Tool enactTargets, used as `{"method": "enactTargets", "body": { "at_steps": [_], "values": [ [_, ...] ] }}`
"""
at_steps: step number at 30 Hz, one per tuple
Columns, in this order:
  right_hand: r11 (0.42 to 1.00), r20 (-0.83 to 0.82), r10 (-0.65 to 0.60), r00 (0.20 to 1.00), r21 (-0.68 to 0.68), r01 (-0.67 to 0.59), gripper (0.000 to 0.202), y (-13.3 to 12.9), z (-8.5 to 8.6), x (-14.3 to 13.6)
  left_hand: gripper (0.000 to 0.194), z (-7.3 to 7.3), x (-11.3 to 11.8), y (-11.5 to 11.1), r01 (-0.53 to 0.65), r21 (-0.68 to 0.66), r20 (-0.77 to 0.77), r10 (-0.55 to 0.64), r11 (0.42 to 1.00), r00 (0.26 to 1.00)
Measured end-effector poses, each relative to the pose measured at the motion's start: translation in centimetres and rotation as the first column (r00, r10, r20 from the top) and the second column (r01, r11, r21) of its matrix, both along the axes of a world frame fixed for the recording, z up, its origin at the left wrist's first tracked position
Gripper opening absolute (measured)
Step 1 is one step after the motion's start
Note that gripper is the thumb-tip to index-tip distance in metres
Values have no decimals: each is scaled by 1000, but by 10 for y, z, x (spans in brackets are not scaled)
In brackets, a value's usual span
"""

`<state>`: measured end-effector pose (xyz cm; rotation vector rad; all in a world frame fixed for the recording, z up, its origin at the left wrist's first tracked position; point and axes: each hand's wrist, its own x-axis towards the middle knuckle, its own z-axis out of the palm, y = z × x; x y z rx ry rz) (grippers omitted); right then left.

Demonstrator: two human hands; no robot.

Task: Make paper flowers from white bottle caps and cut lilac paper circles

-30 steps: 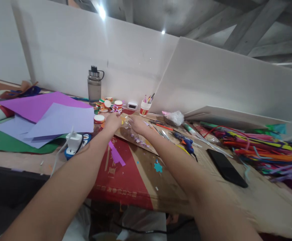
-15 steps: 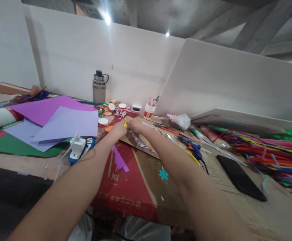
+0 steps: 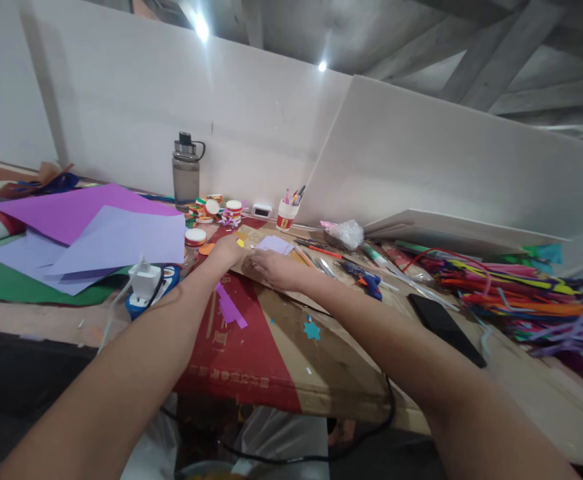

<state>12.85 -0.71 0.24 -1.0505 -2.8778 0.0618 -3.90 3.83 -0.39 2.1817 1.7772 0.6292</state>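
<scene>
My left hand [image 3: 225, 252] is at the left end of a flat cardboard piece [image 3: 245, 267], fingers closed over its edge and partly hidden. A small yellow piece [image 3: 240, 243] shows by its fingertips. Over the same cardboard, my right hand [image 3: 274, 267] lies palm down with its fingers stretched out and apart. Lavender paper pieces [image 3: 274, 245] lie just beyond the right fingers. Nearer to me are a purple paper strip [image 3: 230, 308] on the red part of a large box [image 3: 241, 367] and a teal flower-shaped cutout [image 3: 312, 328] on its brown part.
A power strip [image 3: 171, 277], large lavender sheets [image 3: 121, 243] and a bottle [image 3: 186, 175] are at left. Small round tubs [image 3: 195, 237] and a pen cup [image 3: 287, 215] stand behind. Rightward lie a glue gun [image 3: 370, 283], a phone [image 3: 444, 327] and pipe cleaners [image 3: 511, 287].
My right hand has opened out and drawn back toward me from beside my left hand. The lavender pieces behind it now show more. The whole view has shifted slightly.
</scene>
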Motion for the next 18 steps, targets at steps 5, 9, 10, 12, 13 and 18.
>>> {"method": "enactTargets", "body": {
  "at_steps": [5,9,10,12,13,18],
  "values": [
    [1000,-168,-1,986,-12,-1,38,12,-4,-18,44,4,-5,-4,-159,105,114,147,982,983],
    [996,-139,56,989,-64,-65,38,3,-12,-18,39,6,-4,-9,-218,162,260,172,962,950],
    [996,-127,63,990,-57,-71,40,-3,-12,-14,38,7,-3,-9,-217,157,278,168,963,946],
    [995,-107,68,992,-59,-74,41,-15,-10,-4,36,8,-1,-11,-211,143,304,160,967,939],
    [994,-96,68,993,-76,-76,41,-19,-7,1,36,8,1,-11,-211,135,314,160,968,936],
    [989,-83,-145,986,24,147,41,4,2,0,35,12,4,-15,-210,108,348,161,972,924]
  ]
}}
